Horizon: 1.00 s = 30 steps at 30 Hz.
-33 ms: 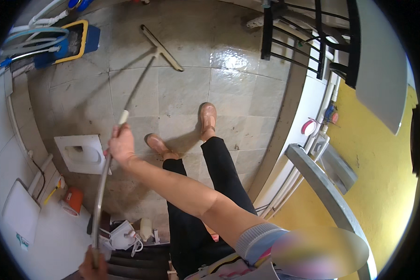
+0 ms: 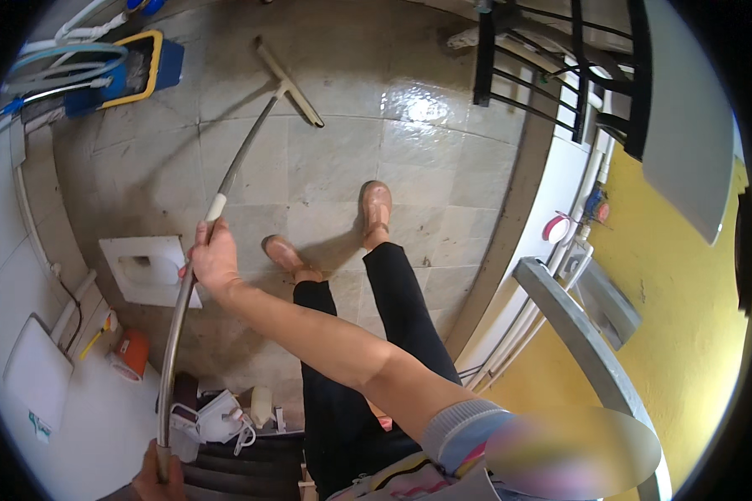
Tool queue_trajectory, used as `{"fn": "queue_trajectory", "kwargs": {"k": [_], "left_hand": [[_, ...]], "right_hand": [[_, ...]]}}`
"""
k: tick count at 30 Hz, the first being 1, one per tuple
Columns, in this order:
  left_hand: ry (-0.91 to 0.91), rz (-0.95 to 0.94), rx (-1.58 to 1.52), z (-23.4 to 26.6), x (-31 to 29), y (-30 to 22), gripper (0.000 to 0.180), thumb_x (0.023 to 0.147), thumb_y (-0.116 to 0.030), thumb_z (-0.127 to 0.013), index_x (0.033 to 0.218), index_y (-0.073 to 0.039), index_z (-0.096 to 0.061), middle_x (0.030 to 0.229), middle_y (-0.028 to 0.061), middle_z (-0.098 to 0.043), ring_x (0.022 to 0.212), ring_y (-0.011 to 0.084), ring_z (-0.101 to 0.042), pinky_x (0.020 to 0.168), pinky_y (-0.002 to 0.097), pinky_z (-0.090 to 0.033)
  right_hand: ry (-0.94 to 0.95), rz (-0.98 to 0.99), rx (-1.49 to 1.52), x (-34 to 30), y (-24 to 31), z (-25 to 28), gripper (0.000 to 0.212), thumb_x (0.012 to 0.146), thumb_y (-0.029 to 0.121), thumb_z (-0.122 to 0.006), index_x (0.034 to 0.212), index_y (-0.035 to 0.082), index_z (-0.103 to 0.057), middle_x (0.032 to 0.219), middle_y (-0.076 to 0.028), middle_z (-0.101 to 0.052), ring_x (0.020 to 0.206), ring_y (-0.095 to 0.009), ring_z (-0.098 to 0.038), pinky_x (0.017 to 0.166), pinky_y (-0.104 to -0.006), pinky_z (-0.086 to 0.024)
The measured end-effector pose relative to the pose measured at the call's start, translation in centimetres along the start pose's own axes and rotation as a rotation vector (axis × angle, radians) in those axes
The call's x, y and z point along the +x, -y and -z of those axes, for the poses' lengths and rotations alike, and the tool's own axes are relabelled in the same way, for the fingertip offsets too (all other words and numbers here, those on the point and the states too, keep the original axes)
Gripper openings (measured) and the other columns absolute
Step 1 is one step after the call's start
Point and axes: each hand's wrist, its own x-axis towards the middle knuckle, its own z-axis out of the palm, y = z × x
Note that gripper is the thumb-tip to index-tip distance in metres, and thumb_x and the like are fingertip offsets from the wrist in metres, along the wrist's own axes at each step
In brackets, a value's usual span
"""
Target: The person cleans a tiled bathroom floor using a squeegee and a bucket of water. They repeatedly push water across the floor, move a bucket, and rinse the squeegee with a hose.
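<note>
A floor squeegee point(image 2: 241, 159) with a long metal handle lies slantwise before me. Its pale wide head point(image 2: 286, 83) touches the wet tiles at the far side. My right hand point(image 2: 215, 259) wraps round the handle below a white collar, thumb along the shaft. Farther down, my left hand point(image 2: 157, 474) is closed on the handle's near end at the lower left, partly cut off by the picture's rim. Under the handle, a white squat toilet pan point(image 2: 146, 271) is set in the floor, its right edge partly covered.
A blue bucket with a yellow rim point(image 2: 154, 71) and coiled hoses stand far left. An orange container point(image 2: 130, 354) hangs by the left wall. Pink shoes point(image 2: 376, 207) are on the tiles. A black metal rack point(image 2: 530, 75) juts in at the upper right, above a grey rail point(image 2: 589, 342).
The squeegee's near end and my left hand have shifted slightly left and down. Its head has slid slightly left over the tiles. Both hands keep their hold.
</note>
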Motion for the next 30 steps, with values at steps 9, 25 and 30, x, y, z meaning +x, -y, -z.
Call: {"fn": "queue_trajectory", "kwargs": {"k": [9,25,30], "left_hand": [[0.247,-0.639,0.142,-16.1,7.0,-9.4,0.034,0.085,-0.027,-0.061,0.111,-0.005,-0.055,0.087,0.0165,-0.064,0.075,0.0375,-0.063,0.064,0.0438,-0.051],[-0.292,0.019,0.241,7.0,0.5,10.9,0.033,0.079,0.002,-0.062,0.111,0.005,-0.059,0.077,0.016,-0.062,0.064,0.0157,-0.057,0.061,0.0285,-0.048],[-0.429,-0.284,0.547,8.1,0.3,10.9,0.032,0.086,-0.016,-0.064,0.113,0.002,-0.061,0.069,0.013,-0.062,0.064,0.0111,-0.057,0.059,0.0278,-0.048]], "right_hand": [[-0.514,0.228,-0.428,6.6,-3.9,22.8,0.022,0.086,0.021,-0.051,0.077,0.001,-0.054,0.064,-0.011,-0.058,0.057,-0.023,-0.057,0.046,-0.0377,-0.046],[-0.065,0.091,-0.558,-1.3,-18.0,-22.8,0.023,0.082,0.004,-0.047,0.098,-0.011,-0.04,0.086,-0.03,-0.06,0.078,-0.039,-0.063,0.065,-0.0438,-0.052],[0.099,0.172,-0.331,-0.9,-21.2,-25.6,0.022,0.084,0.005,-0.044,0.101,-0.009,-0.044,0.076,-0.022,-0.059,0.072,-0.035,-0.063,0.064,-0.0411,-0.052]]}}
